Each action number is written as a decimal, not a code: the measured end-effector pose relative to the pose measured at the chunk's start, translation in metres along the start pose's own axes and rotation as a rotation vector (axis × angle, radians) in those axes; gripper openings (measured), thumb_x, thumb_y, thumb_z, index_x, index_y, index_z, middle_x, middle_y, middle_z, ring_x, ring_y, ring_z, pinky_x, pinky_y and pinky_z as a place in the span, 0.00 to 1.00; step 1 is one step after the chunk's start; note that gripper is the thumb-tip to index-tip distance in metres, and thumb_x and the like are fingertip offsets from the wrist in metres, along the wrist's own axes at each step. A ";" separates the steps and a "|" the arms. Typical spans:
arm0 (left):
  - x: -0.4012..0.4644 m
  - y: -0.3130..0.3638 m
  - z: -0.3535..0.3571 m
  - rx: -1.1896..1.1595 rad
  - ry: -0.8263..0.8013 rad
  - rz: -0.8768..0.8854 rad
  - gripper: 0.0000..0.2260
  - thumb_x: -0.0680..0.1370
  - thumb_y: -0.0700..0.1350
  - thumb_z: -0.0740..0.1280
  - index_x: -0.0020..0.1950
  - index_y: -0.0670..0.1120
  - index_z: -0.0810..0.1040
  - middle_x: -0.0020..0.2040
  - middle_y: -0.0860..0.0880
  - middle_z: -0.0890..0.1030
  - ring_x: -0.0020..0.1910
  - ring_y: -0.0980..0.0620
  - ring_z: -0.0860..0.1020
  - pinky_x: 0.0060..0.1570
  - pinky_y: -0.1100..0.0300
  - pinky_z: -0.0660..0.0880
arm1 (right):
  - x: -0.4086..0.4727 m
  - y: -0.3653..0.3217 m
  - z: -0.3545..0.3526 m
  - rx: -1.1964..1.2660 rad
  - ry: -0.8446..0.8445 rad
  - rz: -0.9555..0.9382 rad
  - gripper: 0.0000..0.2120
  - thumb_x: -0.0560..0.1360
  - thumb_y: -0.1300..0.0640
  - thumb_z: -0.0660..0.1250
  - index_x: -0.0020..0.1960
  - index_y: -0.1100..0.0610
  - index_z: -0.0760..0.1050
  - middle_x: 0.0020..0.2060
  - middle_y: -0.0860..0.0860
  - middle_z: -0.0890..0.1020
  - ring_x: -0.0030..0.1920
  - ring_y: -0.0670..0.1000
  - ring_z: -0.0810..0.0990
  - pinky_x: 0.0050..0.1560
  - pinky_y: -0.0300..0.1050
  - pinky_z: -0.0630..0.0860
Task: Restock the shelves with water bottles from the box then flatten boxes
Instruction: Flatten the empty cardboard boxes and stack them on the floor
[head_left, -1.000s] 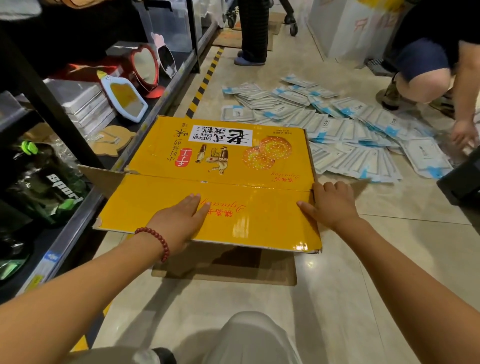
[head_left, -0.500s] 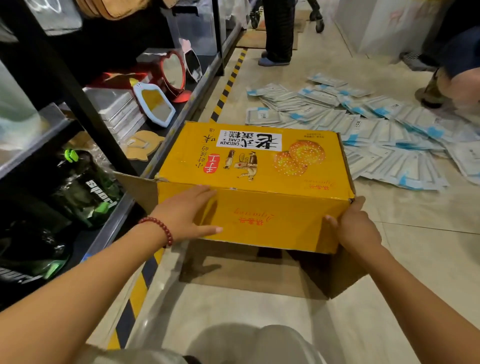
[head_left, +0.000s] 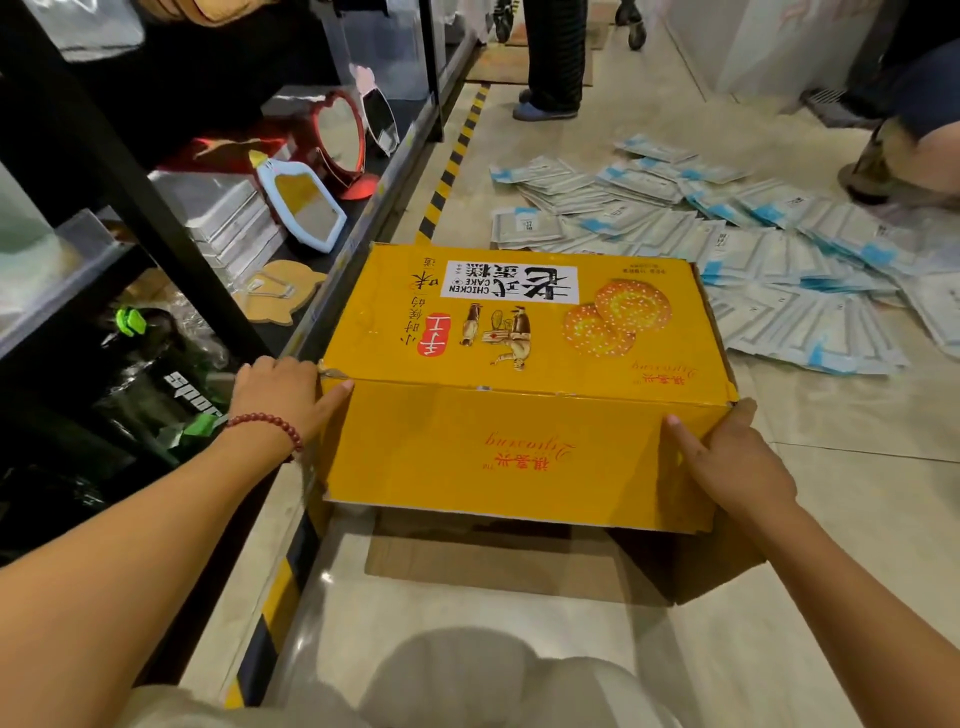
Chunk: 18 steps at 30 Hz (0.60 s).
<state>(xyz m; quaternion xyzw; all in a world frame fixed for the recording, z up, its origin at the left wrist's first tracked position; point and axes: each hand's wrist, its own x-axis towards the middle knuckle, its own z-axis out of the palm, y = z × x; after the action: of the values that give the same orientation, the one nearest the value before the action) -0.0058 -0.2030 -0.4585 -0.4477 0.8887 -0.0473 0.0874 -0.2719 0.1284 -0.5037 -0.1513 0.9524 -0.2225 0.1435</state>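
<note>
Tile floor (head_left: 519, 639) w/ yellow box (head_left: 519, 374) on brown flaps, blue-white packets (head_left: 753, 244) spread behind it.

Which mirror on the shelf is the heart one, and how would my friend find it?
Look at the low black shelf left of the yellow box. Behind the blue-framed mirror lying flat stands the heart mirror. Only it has a red heart-shaped frame.
</note>
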 end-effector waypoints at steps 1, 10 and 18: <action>-0.001 0.001 0.002 -0.045 -0.019 0.005 0.22 0.78 0.65 0.50 0.40 0.47 0.67 0.39 0.47 0.75 0.39 0.46 0.74 0.51 0.49 0.73 | 0.000 0.000 -0.002 0.012 -0.010 0.003 0.41 0.72 0.32 0.56 0.72 0.59 0.50 0.60 0.62 0.76 0.54 0.65 0.77 0.47 0.58 0.75; -0.004 0.025 0.014 -0.380 -0.138 -0.105 0.34 0.80 0.60 0.54 0.75 0.36 0.51 0.38 0.43 0.77 0.32 0.48 0.75 0.27 0.59 0.69 | -0.002 0.004 -0.021 0.079 -0.100 -0.001 0.34 0.78 0.39 0.55 0.73 0.59 0.50 0.64 0.61 0.73 0.58 0.66 0.76 0.50 0.56 0.71; -0.004 0.032 0.016 -0.367 -0.062 -0.119 0.43 0.73 0.70 0.56 0.75 0.42 0.52 0.67 0.33 0.66 0.61 0.34 0.70 0.54 0.44 0.74 | -0.025 -0.001 -0.010 0.049 -0.002 -0.071 0.20 0.82 0.51 0.48 0.73 0.56 0.55 0.48 0.61 0.78 0.43 0.61 0.76 0.41 0.50 0.71</action>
<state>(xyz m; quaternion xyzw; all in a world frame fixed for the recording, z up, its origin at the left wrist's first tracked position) -0.0253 -0.1810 -0.4792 -0.5093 0.8511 0.1241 0.0286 -0.2521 0.1402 -0.4891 -0.1818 0.9405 -0.2505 0.1403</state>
